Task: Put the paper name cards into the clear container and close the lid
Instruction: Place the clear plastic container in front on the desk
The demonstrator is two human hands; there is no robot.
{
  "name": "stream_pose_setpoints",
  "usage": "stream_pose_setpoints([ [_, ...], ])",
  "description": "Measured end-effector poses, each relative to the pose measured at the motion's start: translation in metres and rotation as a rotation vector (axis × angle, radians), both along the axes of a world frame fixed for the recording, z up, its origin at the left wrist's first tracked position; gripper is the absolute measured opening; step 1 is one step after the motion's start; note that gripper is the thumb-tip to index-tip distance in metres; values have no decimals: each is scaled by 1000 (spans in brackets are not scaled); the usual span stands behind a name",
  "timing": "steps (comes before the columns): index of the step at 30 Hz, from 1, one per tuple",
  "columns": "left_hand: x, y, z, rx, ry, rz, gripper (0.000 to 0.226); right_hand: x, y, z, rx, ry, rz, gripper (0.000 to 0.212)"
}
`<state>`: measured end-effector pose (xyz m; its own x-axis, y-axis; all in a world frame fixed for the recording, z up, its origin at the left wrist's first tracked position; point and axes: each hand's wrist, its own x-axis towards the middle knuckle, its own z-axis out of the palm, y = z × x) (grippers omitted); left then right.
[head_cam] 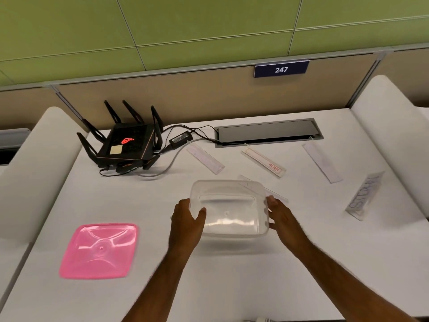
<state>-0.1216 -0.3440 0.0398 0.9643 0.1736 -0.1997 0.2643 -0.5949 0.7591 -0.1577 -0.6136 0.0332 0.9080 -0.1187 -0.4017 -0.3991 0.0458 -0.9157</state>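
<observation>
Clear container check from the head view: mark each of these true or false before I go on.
1. Both hands hold the clear plastic container. True: left hand and right hand grip its sides.
2. The pink square lid is on the container. False: it lies on the white table to the left.
3. Name cards are already inside. False: the container looks empty; flat white paper name cards lie beyond it.
4. A black router with antennas sits at the far left. True.
</observation>
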Motion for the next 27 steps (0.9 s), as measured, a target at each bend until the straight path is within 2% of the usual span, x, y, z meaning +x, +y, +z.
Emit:
stream_pose_setpoints([
  [5,-20,-21,-10,12,26,-43,48,-15,-24,-6,8,22,-36,52],
  [10,-35,-33,-20,2,79,-31,51,-30,-32,-9,-26,47,-56,46],
  [17,-48,-38,-30,53,132,-32,58,-43,-36,-16,-61,61,-16,48],
  [21,-50,-39,-33,82,140,-40,64,-45,-37,-17,-54,53,15,37],
  [27,-50,-35,-37,68,141,-42,59,-47,-37,-22,-67,15,27,35],
])
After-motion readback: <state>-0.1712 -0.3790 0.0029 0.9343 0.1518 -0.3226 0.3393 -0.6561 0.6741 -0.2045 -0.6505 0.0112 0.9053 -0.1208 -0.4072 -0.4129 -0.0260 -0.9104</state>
